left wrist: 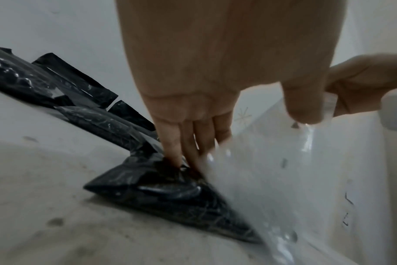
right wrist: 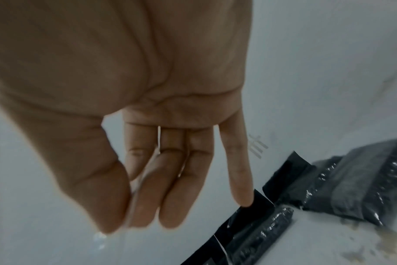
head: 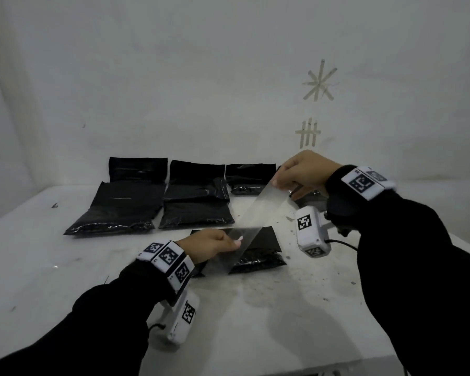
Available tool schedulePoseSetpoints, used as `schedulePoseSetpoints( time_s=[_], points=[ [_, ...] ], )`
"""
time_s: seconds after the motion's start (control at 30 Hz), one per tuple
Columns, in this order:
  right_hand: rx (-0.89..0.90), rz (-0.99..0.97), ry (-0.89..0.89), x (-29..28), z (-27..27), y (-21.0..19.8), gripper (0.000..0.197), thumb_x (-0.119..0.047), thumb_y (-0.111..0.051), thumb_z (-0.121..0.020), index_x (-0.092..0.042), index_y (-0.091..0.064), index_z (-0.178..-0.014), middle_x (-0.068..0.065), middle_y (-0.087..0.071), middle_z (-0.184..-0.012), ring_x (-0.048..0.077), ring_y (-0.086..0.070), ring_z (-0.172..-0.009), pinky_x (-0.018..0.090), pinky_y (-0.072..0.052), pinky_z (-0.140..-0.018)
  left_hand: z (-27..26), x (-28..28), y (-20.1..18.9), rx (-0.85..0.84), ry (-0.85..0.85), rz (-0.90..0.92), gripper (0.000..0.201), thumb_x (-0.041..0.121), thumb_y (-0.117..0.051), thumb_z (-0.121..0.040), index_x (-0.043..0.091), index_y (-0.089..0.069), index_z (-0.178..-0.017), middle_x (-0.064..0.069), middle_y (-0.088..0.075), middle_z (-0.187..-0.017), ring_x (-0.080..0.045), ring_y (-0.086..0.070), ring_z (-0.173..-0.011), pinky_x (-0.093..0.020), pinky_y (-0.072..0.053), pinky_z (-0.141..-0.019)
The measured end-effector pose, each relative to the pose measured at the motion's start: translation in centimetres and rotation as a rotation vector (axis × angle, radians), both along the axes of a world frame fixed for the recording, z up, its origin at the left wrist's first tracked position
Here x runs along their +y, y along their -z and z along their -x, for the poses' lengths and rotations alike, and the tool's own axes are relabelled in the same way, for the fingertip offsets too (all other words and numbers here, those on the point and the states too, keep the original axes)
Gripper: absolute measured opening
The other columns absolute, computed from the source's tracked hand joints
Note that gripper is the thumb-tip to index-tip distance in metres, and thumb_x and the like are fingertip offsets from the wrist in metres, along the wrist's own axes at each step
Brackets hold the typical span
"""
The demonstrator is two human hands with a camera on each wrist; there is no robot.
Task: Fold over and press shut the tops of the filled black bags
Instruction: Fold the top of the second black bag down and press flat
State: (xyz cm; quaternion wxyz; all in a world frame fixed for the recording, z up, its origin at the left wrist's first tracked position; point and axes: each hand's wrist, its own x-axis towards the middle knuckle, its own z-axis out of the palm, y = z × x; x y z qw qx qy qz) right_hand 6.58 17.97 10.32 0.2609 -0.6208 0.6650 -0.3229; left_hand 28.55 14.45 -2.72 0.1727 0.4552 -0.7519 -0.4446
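Both hands hold a clear strip [head: 253, 218] stretched over the near bag [head: 258, 260], which lies front-centre on the worktop [head: 255, 316]. Left hand [head: 209, 244] pinches the low end, other fingers on the bag; right hand [head: 301, 172] pinches the high end w/ thumb and fingers. Judged: keep the strip taut and pull it away, then fold the top over and press it shut. Other bags [head: 196, 204] sit in rows towards the wall; bare room lies near side, worktop front edge close below.
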Motion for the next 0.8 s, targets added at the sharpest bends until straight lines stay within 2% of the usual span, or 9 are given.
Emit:
schedulePoseSetpoints(
  time_s=[0.07,0.17,0.27,0.33,0.47,0.57,0.67,0.73,0.8],
  points=[
    [-0.133,0.022,0.066,0.0,0.6,1.2,0.008,-0.004,-0.069,-0.079,-0.006,-0.069,-0.07,0.001,-0.059,-0.053,0.015,-0.054,-0.053,0.035,-0.055,-0.069,-0.5,-0.7,0.2,0.016,-0.016,-0.007,0.022,0.029,-0.062,-0.089,0.017,-0.061,-0.072,0.0,-0.063,-0.08,-0.012,-0.057,-0.073,-0.023,-0.047,-0.069],
    [-0.272,0.008,0.157,0.2,1.5,3.6,0.01,-0.003,-0.068,-0.079,-0.005,-0.066,-0.07,-0.002,-0.05,-0.041,0.013,-0.052,-0.045,0.037,-0.056,-0.066,-1.0,-1.3,0.3,0.111,-0.024,-0.077,0.02,0.018,-0.058,-0.092,0.013,-0.059,-0.072,-0.008,-0.065,-0.086,-0.015,-0.058,-0.071,-0.019,-0.048,-0.06],
    [-0.418,-0.035,0.239,0.4,2.2,6.1,0.012,-0.003,-0.067,-0.081,-0.006,-0.062,-0.071,-0.003,-0.052,-0.04,0.016,-0.057,-0.052,0.036,-0.057,-0.066,-1.3,-1.5,0.4,0.164,-0.084,-0.106,0.019,0.02,-0.059,-0.091,0.015,-0.059,-0.073,-0.005,-0.067,-0.083,-0.006,-0.063,-0.067,-0.015,-0.049,-0.059],
    [-0.535,-0.054,0.295,0.5,2.4,7.9,0.013,-0.001,-0.065,-0.082,-0.006,-0.06,-0.071,-0.001,-0.054,-0.043,0.02,-0.06,-0.059,0.039,-0.057,-0.07,-1.6,-1.8,0.4,0.171,-0.127,-0.11,0.015,0.022,-0.061,-0.09,0.013,-0.064,-0.078,-0.005,-0.071,-0.086,-0.002,-0.067,-0.071,-0.015,-0.052,-0.06],
    [-0.72,-0.101,0.33,0.7,2.2,10.7,0.006,0.002,-0.06,-0.084,-0.002,-0.061,-0.08,0.003,-0.054,-0.046,0.022,-0.065,-0.058,0.041,-0.056,-0.073,-2.2,-1.9,0.4,0.236,-0.2,-0.182,0.015,0.019,-0.068,-0.085,0.004,-0.068,-0.088,-0.014,-0.072,-0.098,-0.009,-0.072,-0.075,-0.019,-0.056,-0.062],
    [-0.835,-0.117,0.331,0.6,1.8,11.9,0.007,0.002,-0.058,-0.085,-0.004,-0.057,-0.082,0.004,-0.053,-0.052,0.028,-0.063,-0.064,0.038,-0.057,-0.066,-2.4,-1.7,0.4,0.258,-0.242,-0.205,0.021,0.016,-0.07,-0.082,-0.001,-0.068,-0.093,-0.015,-0.072,-0.096,-0.01,-0.072,-0.073,-0.019,-0.056,-0.059],
    [-0.945,-0.131,0.34,0.3,1.2,12.7,0.006,0.0,-0.055,-0.086,-0.006,-0.054,-0.088,0.008,-0.051,-0.072,0.03,-0.059,-0.066,0.035,-0.059,-0.058,-2.4,-1.6,0.4,0.288,-0.279,-0.228,0.021,0.016,-0.07,-0.083,0.0,-0.068,-0.096,-0.013,-0.073,-0.094,-0.012,-0.072,-0.075,-0.02,-0.055,-0.06],
    [-1.01,-0.134,0.336,0.2,0.8,13.0,0.008,0.001,-0.052,-0.087,-0.006,-0.052,-0.091,0.009,-0.048,-0.08,0.03,-0.057,-0.067,0.04,-0.058,-0.065,-2.4,-1.6,0.3,0.3,-0.295,-0.254,0.018,0.015,-0.067,-0.085,0.001,-0.069,-0.096,-0.011,-0.073,-0.096,-0.014,-0.072,-0.081,-0.023,-0.056,-0.066],
    [-1.045,-0.146,0.33,0.3,0.4,13.2,0.008,0.001,-0.049,-0.088,-0.007,-0.049,-0.09,0.009,-0.046,-0.081,0.031,-0.055,-0.071,0.043,-0.055,-0.074,-2.4,-1.6,0.1,0.31,-0.295,-0.287,0.014,0.012,-0.062,-0.088,0.002,-0.068,-0.095,-0.009,-0.072,-0.095,-0.016,-0.071,-0.084,-0.025,-0.056,-0.071]
  ],
)
